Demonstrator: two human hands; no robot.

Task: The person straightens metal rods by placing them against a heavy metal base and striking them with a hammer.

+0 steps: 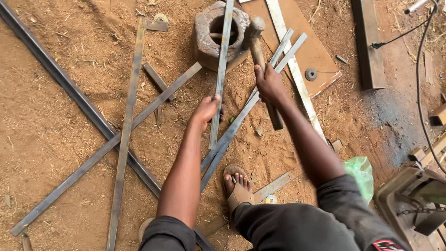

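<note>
Bare dirt ground (55, 139) strewn with steel strips. Left hand (206, 110) closing fingers around long flat bar (222, 60), resting across metal block (218, 35); right hand (269, 83) gripping hammer (258, 51). Likely stiff, heavy; holding mid-length.

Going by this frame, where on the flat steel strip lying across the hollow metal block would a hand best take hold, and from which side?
Probably on the near stretch of the flat steel strip, short of the hollow metal block, where the left hand grips it. Come from its left edge: the strip is thin enough for fingers to wrap, and this leaves the block end free for the hammer in the right hand.
</note>
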